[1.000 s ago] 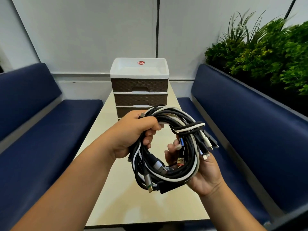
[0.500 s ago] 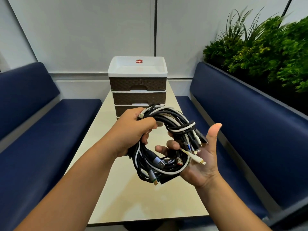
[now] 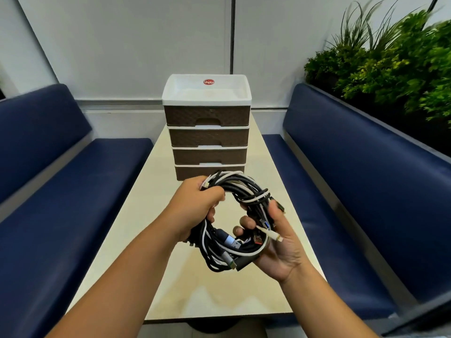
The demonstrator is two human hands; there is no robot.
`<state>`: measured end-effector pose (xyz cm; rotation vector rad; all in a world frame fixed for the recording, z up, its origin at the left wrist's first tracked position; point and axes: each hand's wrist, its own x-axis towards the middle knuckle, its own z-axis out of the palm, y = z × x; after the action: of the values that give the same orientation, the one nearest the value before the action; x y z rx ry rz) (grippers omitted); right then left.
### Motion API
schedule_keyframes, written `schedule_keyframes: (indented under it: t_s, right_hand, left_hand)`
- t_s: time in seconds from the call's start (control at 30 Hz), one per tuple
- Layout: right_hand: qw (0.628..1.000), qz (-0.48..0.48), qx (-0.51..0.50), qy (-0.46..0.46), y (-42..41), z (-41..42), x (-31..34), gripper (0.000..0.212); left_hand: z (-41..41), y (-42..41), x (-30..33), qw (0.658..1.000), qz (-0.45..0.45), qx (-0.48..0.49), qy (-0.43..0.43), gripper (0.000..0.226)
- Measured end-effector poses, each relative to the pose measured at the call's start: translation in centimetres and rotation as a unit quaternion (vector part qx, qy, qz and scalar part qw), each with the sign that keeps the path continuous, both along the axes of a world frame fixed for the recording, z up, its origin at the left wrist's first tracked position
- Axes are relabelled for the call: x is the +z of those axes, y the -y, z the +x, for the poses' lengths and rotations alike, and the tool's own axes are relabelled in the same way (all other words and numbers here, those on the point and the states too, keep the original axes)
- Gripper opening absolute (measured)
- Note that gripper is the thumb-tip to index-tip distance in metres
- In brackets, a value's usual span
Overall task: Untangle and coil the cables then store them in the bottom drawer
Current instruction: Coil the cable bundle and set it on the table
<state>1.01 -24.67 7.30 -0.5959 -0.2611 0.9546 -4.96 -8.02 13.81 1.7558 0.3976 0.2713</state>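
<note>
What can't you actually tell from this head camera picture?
- How many cables there are: black and white strands overlap in one tangle.
- Most of the bottom drawer: the bundle and left hand cover it.
- The right hand fingers: partly behind the loop.
- Drawer contents: all fronts look closed.
- The plants: blurred, cut off at the right edge.
</note>
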Motion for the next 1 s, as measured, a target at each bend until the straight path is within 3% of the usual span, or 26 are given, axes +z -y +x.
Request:
schedule_keyframes:
  t_s: [0.3,0.5,0.67,0.77,0.87,1.0]
  right_hand:
    - [0.983,-0.164,0.0,-0.083,-1.5,-0.7,-6.5,0.066]
    - [0.962,-0.266,0.002,-0.058,-2.1,-0.9,-7.9,0.012]
    - [0.937,-0.34,-0.023,0.074,-2.8,-0.6,-8.0,0.018]
    - [0.914,-0.376,-0.067,0.135,-3.1,-0.4,-8.4,0.054]
    - [0.86,-0.459,-0.123,0.188,-3.3,-0.8,-8.5,0.057]
    - [0.693,-0.564,-0.229,0.387,-3.4,-2.1,-8.1,0.046]
  left_hand:
    - [-0.3,-1.5,-9.3,0.986,-0.112,0.033,-0.12,0.021]
    - [-0.8,-2.1,-12.0,0.984,-0.126,0.05,-0.116,0.021]
    - [-0.8,-2.6,-12.1,0.986,-0.127,0.066,-0.085,0.024]
    - [-0.7,-3.2,-11.9,0.991,-0.084,0.074,-0.075,0.01]
    - [-0.5,-3.6,-11.9,0.993,-0.062,0.081,-0.067,0.011]
    - [-0.4,-3.2,-11.9,0.99,-0.048,0.118,-0.056,0.008]
